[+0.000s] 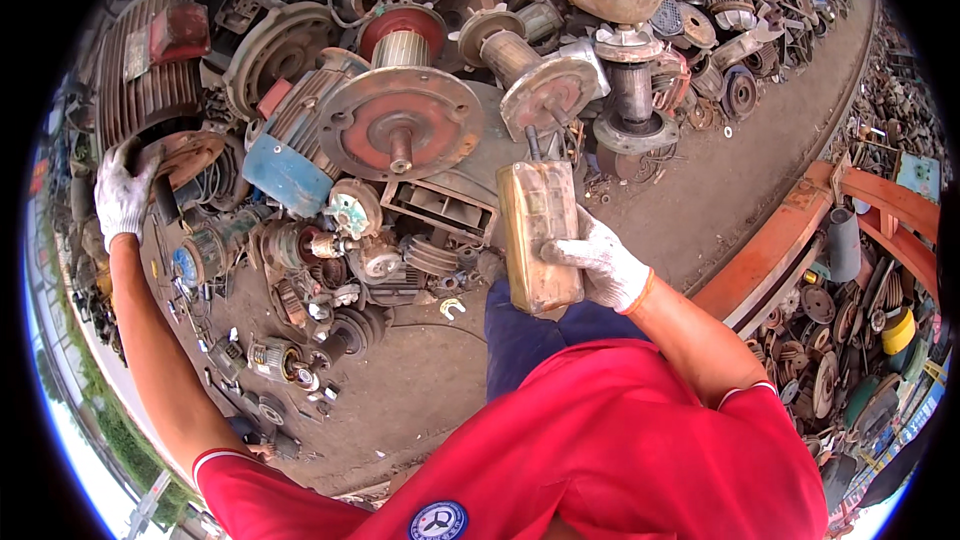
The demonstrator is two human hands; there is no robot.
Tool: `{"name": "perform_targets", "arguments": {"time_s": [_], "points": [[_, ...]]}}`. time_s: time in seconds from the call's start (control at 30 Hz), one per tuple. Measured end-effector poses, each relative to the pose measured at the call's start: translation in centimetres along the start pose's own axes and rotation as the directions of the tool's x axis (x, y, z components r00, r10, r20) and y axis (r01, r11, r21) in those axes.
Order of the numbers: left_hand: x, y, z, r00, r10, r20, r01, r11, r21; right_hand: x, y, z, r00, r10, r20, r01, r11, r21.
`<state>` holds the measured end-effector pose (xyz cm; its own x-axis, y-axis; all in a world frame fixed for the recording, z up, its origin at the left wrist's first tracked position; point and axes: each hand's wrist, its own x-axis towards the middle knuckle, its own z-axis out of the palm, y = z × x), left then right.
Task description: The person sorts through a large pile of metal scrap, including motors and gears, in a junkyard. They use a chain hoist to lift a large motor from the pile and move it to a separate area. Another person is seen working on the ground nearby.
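From afar I see scrap motors crowding dirt ground around a large flange. Lower right of it, my right hand clasps a grimy, yellowish ribbed case, fingers curled; left of it, my left hand's fingers part slightly, their hold unclear to me.

An oblong yellow-brown box, stained and with a grid-like pattern on its face, is held in the right white-gloved hand, its long side slightly slanted. A rusty brown round plate lies tilted just beside the left white-gloved hand; contact is unclear.
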<state>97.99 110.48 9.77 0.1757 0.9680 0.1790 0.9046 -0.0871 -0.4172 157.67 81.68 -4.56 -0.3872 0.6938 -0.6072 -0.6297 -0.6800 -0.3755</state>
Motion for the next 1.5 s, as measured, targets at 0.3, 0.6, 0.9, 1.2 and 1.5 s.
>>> {"name": "perform_targets", "arguments": {"time_s": [0.3, 0.6, 0.9, 1.2, 1.5], "points": [[-4.2, -2.3, -2.5, 0.968, -0.223, 0.117, 0.251, 0.814, -0.524, -0.6, -0.1, 0.4, 0.999, 0.039, -0.021, -0.041, 0.994, -0.100], [-6.4, -0.9, -4.1, 0.990, -0.143, 0.001, 0.136, 0.936, -0.324, -1.4, 0.3, 0.3, 0.999, 0.022, 0.050, -0.014, 0.987, -0.160], [-4.9, 3.0, -6.9, 0.985, -0.019, -0.174, -0.040, 0.943, -0.331, -2.0, 1.4, -0.4, 0.995, 0.043, 0.090, -0.032, 0.992, -0.118], [-2.9, 7.2, -6.8, 0.960, -0.022, -0.281, -0.093, 0.917, -0.387, -2.4, 0.9, -1.2, 0.995, 0.003, 0.101, 0.002, 0.999, -0.049], [1.9, 13.4, -7.8, 0.964, -0.071, -0.256, -0.031, 0.927, -0.375, -2.0, -0.3, -2.1, 1.000, -0.008, -0.004, 0.008, 0.998, 0.059]]}}
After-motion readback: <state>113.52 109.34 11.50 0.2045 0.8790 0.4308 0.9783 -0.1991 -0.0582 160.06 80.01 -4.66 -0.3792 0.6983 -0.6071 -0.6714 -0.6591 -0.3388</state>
